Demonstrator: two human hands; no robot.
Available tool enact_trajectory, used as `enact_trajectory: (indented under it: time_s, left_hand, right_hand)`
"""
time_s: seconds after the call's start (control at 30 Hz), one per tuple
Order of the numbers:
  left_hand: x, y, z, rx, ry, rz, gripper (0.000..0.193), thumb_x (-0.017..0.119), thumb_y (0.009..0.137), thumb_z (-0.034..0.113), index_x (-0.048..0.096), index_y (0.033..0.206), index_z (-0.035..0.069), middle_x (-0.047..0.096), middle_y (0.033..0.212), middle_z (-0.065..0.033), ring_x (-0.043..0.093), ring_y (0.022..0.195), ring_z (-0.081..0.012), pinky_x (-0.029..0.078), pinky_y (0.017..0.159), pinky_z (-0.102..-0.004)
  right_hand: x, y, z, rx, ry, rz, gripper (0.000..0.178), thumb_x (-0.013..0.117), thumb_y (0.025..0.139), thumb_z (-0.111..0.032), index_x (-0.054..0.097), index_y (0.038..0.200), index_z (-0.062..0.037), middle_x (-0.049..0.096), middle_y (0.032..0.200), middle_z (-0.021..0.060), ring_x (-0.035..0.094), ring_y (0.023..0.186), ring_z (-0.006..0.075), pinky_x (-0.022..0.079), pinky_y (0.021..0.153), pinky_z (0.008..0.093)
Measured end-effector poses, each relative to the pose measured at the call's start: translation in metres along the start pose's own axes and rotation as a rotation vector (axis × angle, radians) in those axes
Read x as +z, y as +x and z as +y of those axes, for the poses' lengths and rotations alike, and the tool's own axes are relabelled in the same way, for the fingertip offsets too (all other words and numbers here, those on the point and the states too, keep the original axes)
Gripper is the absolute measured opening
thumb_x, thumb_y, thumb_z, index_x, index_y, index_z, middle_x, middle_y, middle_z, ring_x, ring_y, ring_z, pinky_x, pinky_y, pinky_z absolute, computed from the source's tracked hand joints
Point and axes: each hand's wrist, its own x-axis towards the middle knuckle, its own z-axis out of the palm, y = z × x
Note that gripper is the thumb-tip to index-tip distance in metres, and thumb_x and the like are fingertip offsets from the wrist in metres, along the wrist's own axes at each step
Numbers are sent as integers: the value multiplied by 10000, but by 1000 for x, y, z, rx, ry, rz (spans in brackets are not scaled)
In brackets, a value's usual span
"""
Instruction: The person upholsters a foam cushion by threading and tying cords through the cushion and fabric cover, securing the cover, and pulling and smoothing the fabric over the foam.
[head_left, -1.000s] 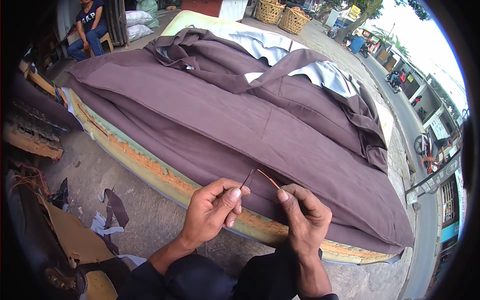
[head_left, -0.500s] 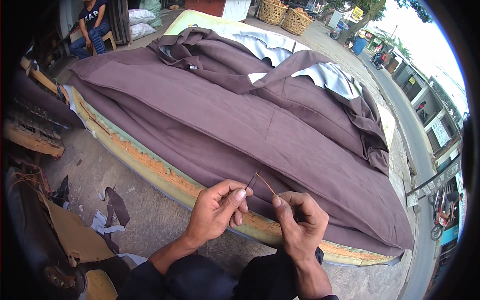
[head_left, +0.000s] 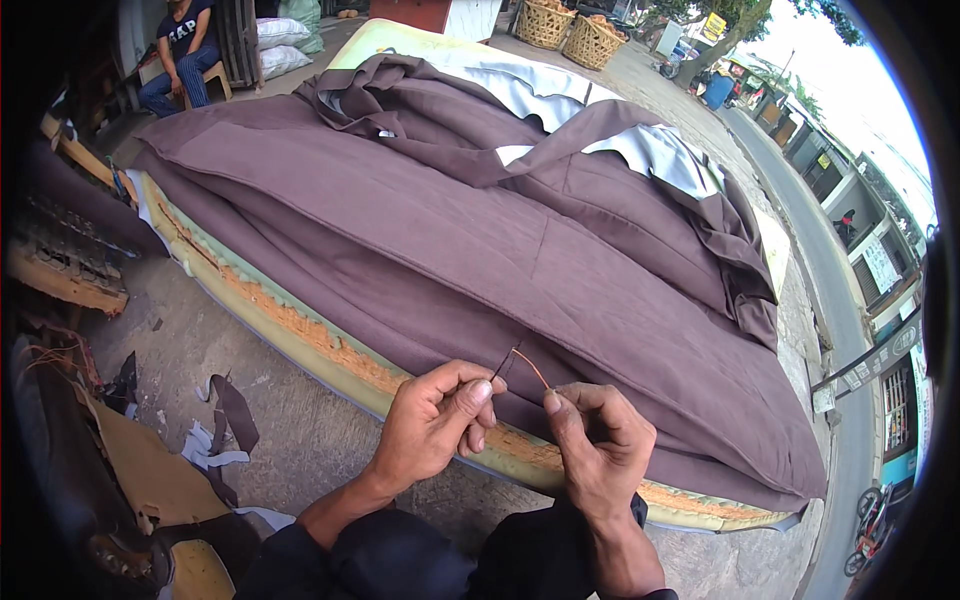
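Observation:
Both my hands are held close together in front of the brown fabric cover (head_left: 420,220). My left hand (head_left: 435,420) is closed in a pinch on a thin dark thread (head_left: 503,364). Between the thumb and finger of my right hand (head_left: 605,440) is a thin, curved, copper-coloured strand (head_left: 532,366); whether it is a needle or a wire I cannot tell. The tips of the two strands meet just above the gap between my hands. Behind them the cover lies loosely folded over a large cushioned piece.
Yellow foam (head_left: 350,385) with orange-brown padding edges the near side. Fabric scraps (head_left: 235,412) lie on the concrete at left, near a wooden frame (head_left: 70,280). A seated person (head_left: 185,60) is at far left. Woven baskets (head_left: 595,42) stand behind; a road (head_left: 835,290) runs at right.
My hands and the two strands have hardly moved. On the road at right, a motorcycle now shows lower down, and the distant rider is no longer visible.

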Motion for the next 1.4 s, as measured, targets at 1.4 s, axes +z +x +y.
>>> enact_trajectory:
  time_s: [1.4]
  left_hand:
    - [1,1,-4,71,173,-14,238,572,1106,179,708,1110,-17,666,761,-24,616,630,-58,486,552,-215]
  right_hand:
    - [2,2,1,21,13,4,93,805,892,-2,740,946,37,694,750,52,481,586,50,404,533,238]
